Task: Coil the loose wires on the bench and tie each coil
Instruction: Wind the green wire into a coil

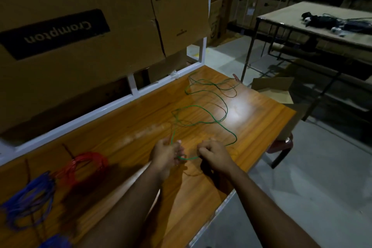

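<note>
Left hand [168, 152] and right hand [214, 153] each pinched on green wire [209, 116], short span taut between. Loose loops trail ahead-right across worktop [124, 127], nearer your right hand.

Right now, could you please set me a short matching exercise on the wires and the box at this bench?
Things:
1. green wire
2. red wire
3. blue wire
4. cardboard box

States:
A. coiled, nearest the bench's left end
B. loose, held in both hands
C. behind the bench, label upside down
D. coiled, between the other two wires

Pairs: 1-B, 2-D, 3-A, 4-C
</note>
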The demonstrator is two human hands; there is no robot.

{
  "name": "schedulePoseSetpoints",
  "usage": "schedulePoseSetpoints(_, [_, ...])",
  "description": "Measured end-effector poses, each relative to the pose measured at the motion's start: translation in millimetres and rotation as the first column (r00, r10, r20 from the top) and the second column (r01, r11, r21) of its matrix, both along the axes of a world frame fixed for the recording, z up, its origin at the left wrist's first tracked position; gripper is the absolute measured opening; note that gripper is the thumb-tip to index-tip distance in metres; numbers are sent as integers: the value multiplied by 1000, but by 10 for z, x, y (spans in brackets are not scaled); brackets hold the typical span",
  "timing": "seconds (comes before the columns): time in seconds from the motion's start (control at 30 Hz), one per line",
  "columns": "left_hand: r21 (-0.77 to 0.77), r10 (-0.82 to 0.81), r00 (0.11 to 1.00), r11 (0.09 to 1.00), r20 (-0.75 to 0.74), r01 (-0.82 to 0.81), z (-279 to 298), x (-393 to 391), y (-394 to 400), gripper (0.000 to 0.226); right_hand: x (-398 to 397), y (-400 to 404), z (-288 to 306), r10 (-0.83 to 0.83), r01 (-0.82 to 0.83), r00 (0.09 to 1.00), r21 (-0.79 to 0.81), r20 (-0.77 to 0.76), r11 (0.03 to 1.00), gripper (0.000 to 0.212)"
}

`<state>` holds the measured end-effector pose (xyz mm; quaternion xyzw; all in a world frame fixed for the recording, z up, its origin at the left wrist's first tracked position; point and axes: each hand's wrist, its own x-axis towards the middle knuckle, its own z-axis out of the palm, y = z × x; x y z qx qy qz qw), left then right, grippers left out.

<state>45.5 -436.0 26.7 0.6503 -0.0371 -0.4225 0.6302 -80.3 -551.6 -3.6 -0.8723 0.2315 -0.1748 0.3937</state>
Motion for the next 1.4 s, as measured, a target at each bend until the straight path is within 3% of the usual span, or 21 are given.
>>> schedulePoseSetpoints(0.07, [-65, 59, 998, 996, -17, -60, 39, 39, 261, 44, -66, 248, 63, -25, 24, 1000, 100, 9, 995, 29])
schedulePoseSetpoints(0.13, [-77, 38, 995, 997, 92, -31, 107, 87, 578, 46, -125, 561, 153, -46, 43, 999, 237, 7, 971, 32])
schedulePoseSetpoints(0.27, [-109, -110, 948, 983, 297, 148, 301, 129, 1201, 17, -220, 1219, 385, -108, 33, 981, 408, 163, 912, 45])
schedulePoseSetpoints(0.37, [-118, -249, 897, 943, 366, 310, 393, 130, 1612, 30, -277, 1637, 556, -202, 53, 940, 466, 275, 883, 47])
schedulePoseSetpoints(0.43, [-81, -329, 827, 910, 455, 407, 396, 121, 1856, 27, -334, 1854, 677, -280, 57, 893, 529, 352, 847, 39])
schedulePoseSetpoints(0.57, [129, -398, 543, 876, 739, 466, 250, 125, 2103, 22, -418, 2097, 872, -337, 135, 854, 456, 396, 880, 26])
schedulePoseSetpoints(0.63, [79, -342, 533, 887, 774, 455, 303, 124, 2162, 21, -458, 2159, 975, -379, 184, 843, 458, 381, 870, 24])
schedulePoseSetpoints(0.73, [-114, -325, 639, 830, 697, 546, 474, 96, 2240, 30, -514, 2203, 1152, -461, 193, 832, 617, 310, 763, 25])
schedulePoseSetpoints(0.87, [-138, -356, 628, 789, 692, 599, 653, 57, 2174, 19, -554, 2061, 1371, -611, 128, 723, 807, 322, 577, 26])
schedulePoseSetpoints(1.03, [-125, -219, 615, 876, 757, 466, 979, -61, 1976, 31, -800, 1787, 1669, -585, -157, 692, 879, 423, 450, 23])
schedulePoseSetpoints(1.1, [-166, -168, 652, 893, 739, 418, 1188, -149, 1857, 35, -937, 1690, 1774, -532, -139, 742, 869, 409, 475, 21])
schedulePoseSetpoints(1.13, [-216, -168, 720, 887, 673, 409, 1310, -202, 1788, 35, -1008, 1648, 1819, -503, -47, 786, 845, 360, 532, 22])
schedulePoseSetpoints(1.2, [-407, -232, 903, 832, 362, 377, 1587, -261, 1650, 33, -1128, 1584, 1867, -448, 210, 870, 668, 206, 714, 27])
schedulePoseSetpoints(1.23, [-517, -300, 939, 784, 169, 343, 1754, -279, 1601, 31, -1187, 1549, 1866, -427, 268, 891, 583, 153, 767, 29])
schedulePoseSetpoints(1.3, [-682, -445, 893, 673, -63, 287, 2091, -302, 1532, 26, -1293, 1473, 1847, -365, 215, 918, 577, 157, 788, 29])
schedulePoseSetpoints(1.4, [-796, -544, 838, 522, -34, 306, 2456, -411, 1468, 24, -1416, 1402, 1858, -267, 45, 929, 638, 256, 769, 35])
